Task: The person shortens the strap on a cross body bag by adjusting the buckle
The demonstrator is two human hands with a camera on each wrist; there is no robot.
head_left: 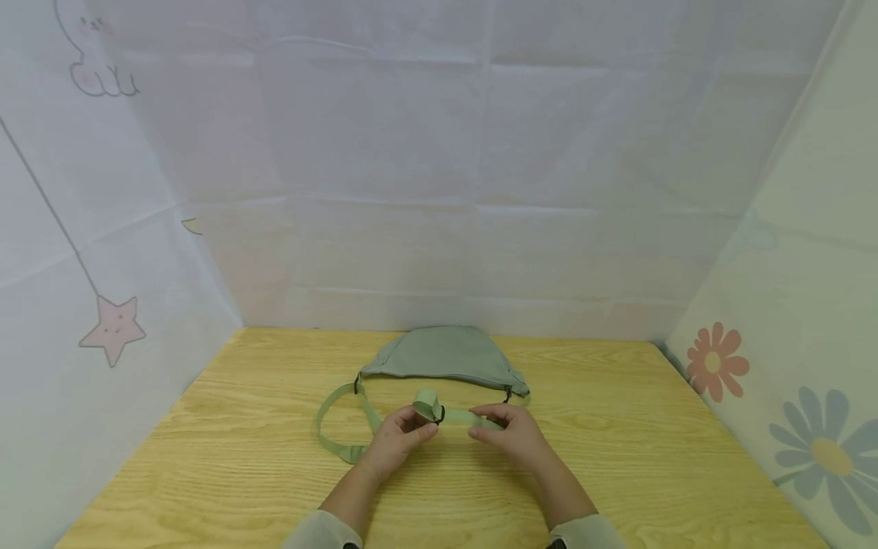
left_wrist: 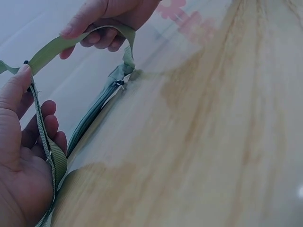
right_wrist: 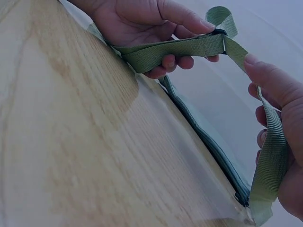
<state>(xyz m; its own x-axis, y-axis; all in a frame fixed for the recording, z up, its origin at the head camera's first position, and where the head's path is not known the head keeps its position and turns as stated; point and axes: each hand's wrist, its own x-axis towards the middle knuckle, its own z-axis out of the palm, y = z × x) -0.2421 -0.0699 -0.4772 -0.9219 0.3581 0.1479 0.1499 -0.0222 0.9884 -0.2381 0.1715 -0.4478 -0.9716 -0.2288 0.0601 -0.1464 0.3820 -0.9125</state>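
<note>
A grey-green sling bag (head_left: 446, 354) lies at the back of the table with its zipper edge toward me. Its light green webbing strap (right_wrist: 165, 53) is lifted in front of it. My left hand (head_left: 399, 442) pinches the strap at a small black slide buckle (head_left: 440, 414), above which a loop of webbing (head_left: 426, 402) stands up. A short span to the right, my right hand (head_left: 511, 435) pinches the same strap between thumb and fingers. From there the webbing (right_wrist: 271, 151) runs down along the palm to the bag's right end.
More strap (head_left: 328, 412) curves over the wood-grain table (head_left: 240, 457) left of my left hand, with a buckle piece (head_left: 353, 454) near its front. White printed cloth walls (head_left: 439, 191) enclose the table at the back and both sides.
</note>
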